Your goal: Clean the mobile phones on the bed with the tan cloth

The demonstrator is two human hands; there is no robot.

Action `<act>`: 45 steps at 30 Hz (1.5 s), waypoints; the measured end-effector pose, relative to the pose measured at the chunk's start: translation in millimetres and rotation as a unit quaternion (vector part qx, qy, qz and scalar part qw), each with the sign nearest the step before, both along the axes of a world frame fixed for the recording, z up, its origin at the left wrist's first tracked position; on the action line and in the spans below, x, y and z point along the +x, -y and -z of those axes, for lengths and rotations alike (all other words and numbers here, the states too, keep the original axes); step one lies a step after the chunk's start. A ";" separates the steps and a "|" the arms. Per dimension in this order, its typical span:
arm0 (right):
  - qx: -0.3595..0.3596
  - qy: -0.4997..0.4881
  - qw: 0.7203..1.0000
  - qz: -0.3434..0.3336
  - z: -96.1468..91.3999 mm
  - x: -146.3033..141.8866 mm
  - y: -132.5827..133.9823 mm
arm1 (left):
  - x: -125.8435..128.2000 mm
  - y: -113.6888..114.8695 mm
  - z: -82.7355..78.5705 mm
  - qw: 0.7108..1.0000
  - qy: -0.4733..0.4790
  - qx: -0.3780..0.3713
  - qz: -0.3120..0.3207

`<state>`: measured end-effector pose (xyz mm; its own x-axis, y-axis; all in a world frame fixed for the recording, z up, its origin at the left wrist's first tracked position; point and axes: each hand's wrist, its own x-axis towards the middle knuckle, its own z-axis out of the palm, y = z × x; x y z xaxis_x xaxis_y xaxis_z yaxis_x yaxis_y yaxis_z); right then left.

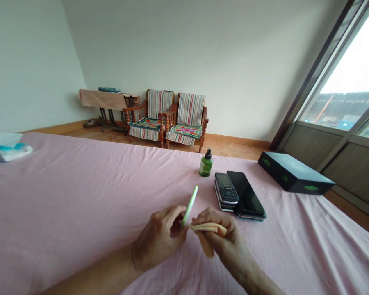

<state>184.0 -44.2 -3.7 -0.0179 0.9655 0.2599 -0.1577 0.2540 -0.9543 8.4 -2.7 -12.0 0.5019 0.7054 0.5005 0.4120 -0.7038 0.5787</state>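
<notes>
My left hand (pixel 160 237) is closed around the lower end of a thin flat phone with a green edge (pixel 190 203), held edge-on and tilted up away from me. My right hand (pixel 221 237) pinches a folded beige cloth (pixel 207 228) whose tip touches the phone's lower end. Both hands hover just above the pink tablecloth (pixel 80 192). A stack of phones (pixel 238 194) lies to the right of the hands, a keypad phone and a black smartphone on top. A small green bottle with a black cap (pixel 206 164) stands behind them.
A black box with green markings (pixel 295 172) lies at the table's far right edge. A white and teal packet (pixel 6 147) lies at the far left. Beyond the table stand two wooden armchairs (pixel 166 119), a sewing table (pixel 107 100) and a large window (pixel 350 82).
</notes>
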 end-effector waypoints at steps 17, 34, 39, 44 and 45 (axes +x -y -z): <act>0.170 0.534 0.800 0.214 -27.4 0.9 -63.2 | -0.5 16.1 -0.2 0.992 -0.070 0.103 -0.017; 0.171 0.434 0.870 0.159 8.9 -16.4 -24.4 | 3.2 19.0 3.1 0.985 -0.105 0.135 -0.025; 0.167 0.479 0.839 0.199 1.7 -2.9 -57.0 | 3.0 17.7 3.0 0.979 -0.112 0.169 -0.017; 0.166 0.490 0.833 0.193 -0.8 6.0 -70.9 | 3.3 19.6 1.1 0.974 -0.115 0.192 -0.020; 0.169 0.493 0.831 0.192 0.2 5.3 -67.2 | 3.2 20.5 1.1 0.974 -0.116 0.192 -0.018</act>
